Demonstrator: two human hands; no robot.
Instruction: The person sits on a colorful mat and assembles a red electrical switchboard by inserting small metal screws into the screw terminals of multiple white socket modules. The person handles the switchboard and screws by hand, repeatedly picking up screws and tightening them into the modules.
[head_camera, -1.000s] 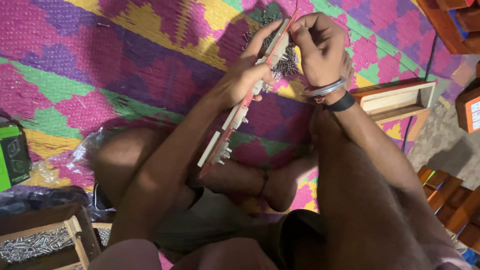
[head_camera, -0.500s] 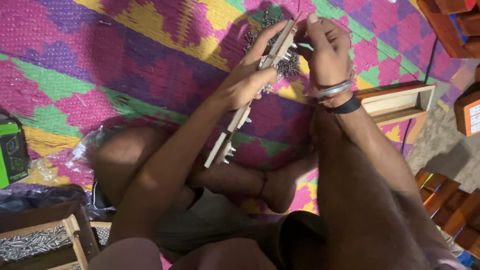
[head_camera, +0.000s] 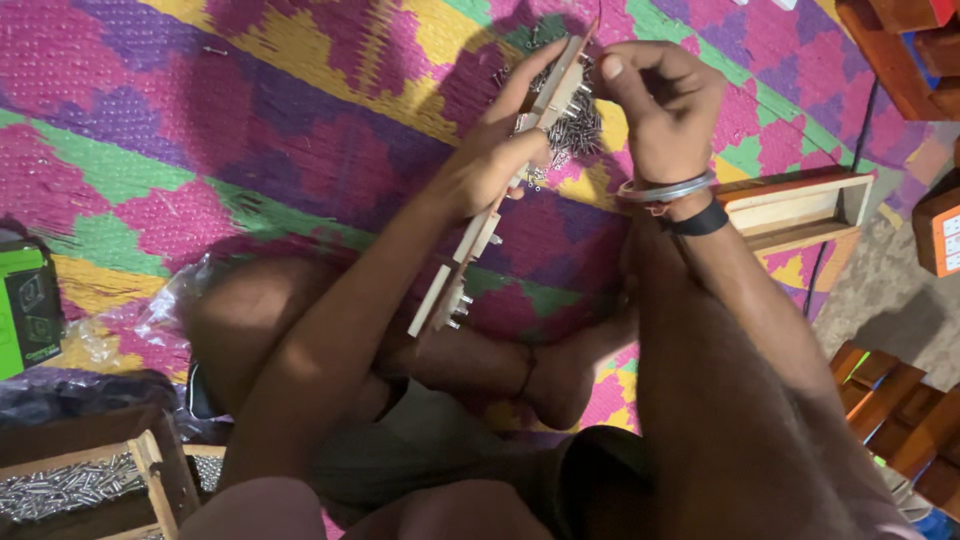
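A: What's the surface?

B: Woven floor mat (head_camera: 250, 130), pink, purple, yellow, green zigzags, filling most of the frame.

A: Directly on it?

B: Pile of small metal pins (head_camera: 572, 125) at upper centre. Open wooden box frame (head_camera: 800, 205) at right. Green box (head_camera: 25, 310) at left edge. Crumpled clear plastic (head_camera: 160, 320) beside it. Wooden tray of metal pins (head_camera: 75, 485) at lower left.

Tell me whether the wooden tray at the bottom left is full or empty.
Partly filled, not empty. The wooden tray holds a layer of small silvery metal pins in its left compartment; the frame edge cuts off the rest, so its full level cannot be told.
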